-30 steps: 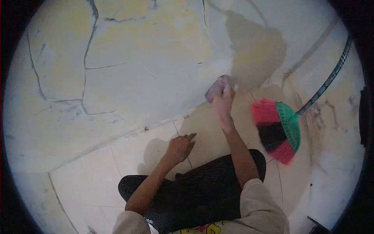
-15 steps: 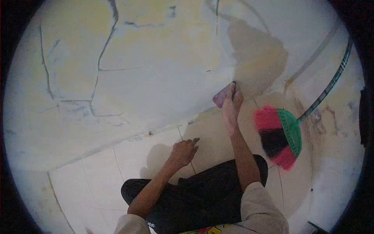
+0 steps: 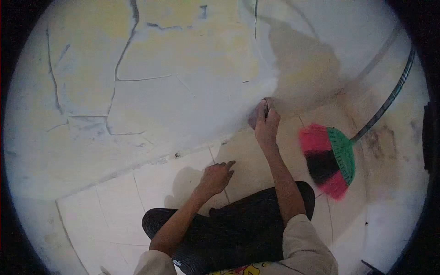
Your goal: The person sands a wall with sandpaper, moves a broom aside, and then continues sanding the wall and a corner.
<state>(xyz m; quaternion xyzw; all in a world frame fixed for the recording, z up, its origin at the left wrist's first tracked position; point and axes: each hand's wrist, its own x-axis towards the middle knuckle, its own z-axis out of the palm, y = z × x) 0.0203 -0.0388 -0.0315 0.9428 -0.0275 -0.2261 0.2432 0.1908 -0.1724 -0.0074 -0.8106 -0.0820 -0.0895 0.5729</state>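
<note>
Your right hand (image 3: 267,121) presses a purplish block (image 3: 255,116) to the wall (image 3: 151,103), near the broom's bristles (image 3: 321,158).

My feed: right hand (image 3: 267,120) well beyond my lap (image 3: 238,229), fingers bent in a grip | left hand (image 3: 215,178) just beyond the lap, index finger extended, others loosely curled | right forearm (image 3: 288,183), left forearm (image 3: 179,224) angled forward over lap's sides
</note>
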